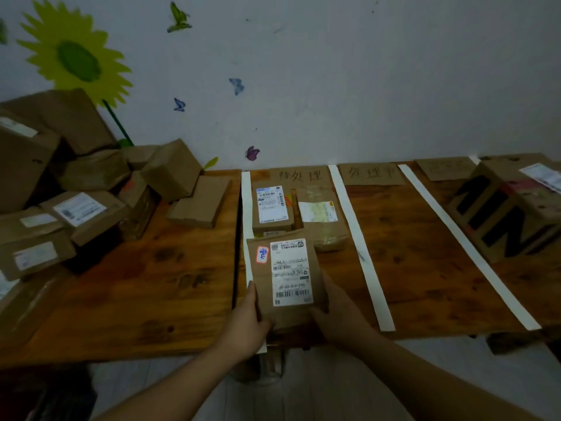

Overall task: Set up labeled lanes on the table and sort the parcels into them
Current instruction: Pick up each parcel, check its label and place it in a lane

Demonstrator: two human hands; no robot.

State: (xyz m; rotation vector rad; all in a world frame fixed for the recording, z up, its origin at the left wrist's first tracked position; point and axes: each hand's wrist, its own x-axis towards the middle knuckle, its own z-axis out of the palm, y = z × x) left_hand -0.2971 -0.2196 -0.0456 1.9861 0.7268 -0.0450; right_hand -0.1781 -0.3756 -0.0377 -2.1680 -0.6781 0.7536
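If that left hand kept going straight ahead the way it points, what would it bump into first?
Probably the small brown cardboard box with a white label lying just beyond. The left hand holds the flat brown labelled parcel, whose far edge would likely touch it first; depth is unclear.

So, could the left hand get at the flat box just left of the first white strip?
Probably, once freed: the left hand grips the labelled parcel along with the right hand, and only bare table lies between it and the flat box.
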